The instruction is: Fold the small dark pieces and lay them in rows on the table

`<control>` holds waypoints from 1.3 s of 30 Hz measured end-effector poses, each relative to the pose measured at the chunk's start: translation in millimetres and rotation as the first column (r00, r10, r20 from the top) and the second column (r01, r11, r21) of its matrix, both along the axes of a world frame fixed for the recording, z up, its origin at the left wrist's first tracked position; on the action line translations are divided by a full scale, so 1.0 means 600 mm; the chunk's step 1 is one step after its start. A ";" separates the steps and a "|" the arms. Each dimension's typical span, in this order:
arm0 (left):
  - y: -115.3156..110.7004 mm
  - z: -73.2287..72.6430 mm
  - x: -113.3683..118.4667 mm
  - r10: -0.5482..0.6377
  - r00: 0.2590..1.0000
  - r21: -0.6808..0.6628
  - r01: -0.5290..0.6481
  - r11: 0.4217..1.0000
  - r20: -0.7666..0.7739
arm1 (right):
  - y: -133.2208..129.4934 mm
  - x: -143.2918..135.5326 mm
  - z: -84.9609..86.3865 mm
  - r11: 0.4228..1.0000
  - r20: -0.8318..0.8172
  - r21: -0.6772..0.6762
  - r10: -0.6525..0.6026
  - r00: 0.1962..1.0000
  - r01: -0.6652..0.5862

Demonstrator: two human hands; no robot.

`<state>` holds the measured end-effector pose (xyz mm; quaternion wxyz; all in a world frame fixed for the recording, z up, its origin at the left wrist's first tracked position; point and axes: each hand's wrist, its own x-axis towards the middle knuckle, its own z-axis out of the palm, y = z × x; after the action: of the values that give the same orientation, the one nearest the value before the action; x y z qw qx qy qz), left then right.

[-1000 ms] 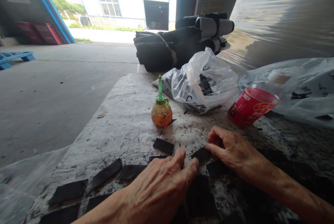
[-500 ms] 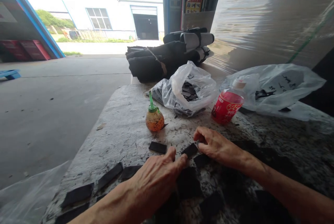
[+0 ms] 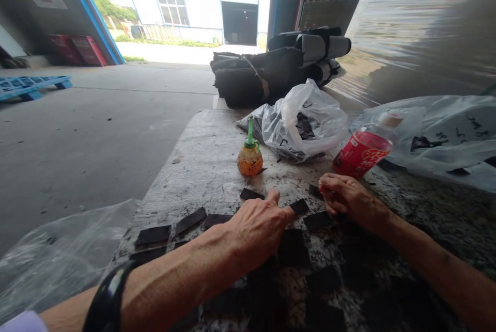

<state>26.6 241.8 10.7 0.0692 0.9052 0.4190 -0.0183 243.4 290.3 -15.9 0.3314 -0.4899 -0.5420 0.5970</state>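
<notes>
Small black rectangular pieces point(image 3: 153, 235) lie spread in rough rows over the worktop point(image 3: 182, 167). My left hand point(image 3: 263, 221) is low over them, thumb and a finger apart, its other fingers hidden beneath. One fingertip reaches the edge of a black piece point(image 3: 299, 208). To the right, my right hand point(image 3: 346, 200) has its fingers pinched together at the end of another black piece point(image 3: 315, 190); the grip itself is partly hidden. Beyond my left hand stands a round squeeze bottle point(image 3: 250, 160) with orange contents and a green nozzle.
A white plastic bag point(image 3: 284, 133) of black pieces sits behind the bottle. A red-labelled bottle point(image 3: 362, 151) leans beside a second clear bag point(image 3: 437, 130). Black rolled bundles point(image 3: 259, 76) lie at the back, with a film-wrapped stack point(image 3: 418, 37) to the right and a blue pallet point(image 3: 33, 84) at left.
The view has turned left and down, so the scene sits further right. My right hand has moved away from one black piece, with another now showing at its fingertips. My left hand stays low over the pieces.
</notes>
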 end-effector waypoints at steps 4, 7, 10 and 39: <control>0.006 0.000 0.003 -0.008 1.000 0.043 0.008 0.999 0.007 | -0.002 0.002 -0.002 0.999 -0.053 -0.022 -0.037 0.998 0.036; 0.013 0.005 0.011 -0.027 0.999 0.058 0.026 0.998 0.025 | -0.002 0.002 -0.003 0.998 -0.087 -0.034 -0.060 0.994 0.057; 0.021 0.009 0.025 -0.065 0.996 0.064 0.061 0.996 0.058 | -0.003 0.000 -0.004 0.997 -0.116 -0.037 -0.078 0.990 0.075; 0.027 0.019 0.041 0.327 0.781 -0.505 -0.017 0.863 0.532 | -0.020 0.037 0.040 0.992 -0.170 0.037 -0.112 0.979 0.120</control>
<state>51.0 258.1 22.4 0.4188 0.7744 0.4411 0.1744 265.8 278.4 8.0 0.4215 -0.4607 -0.4968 0.6027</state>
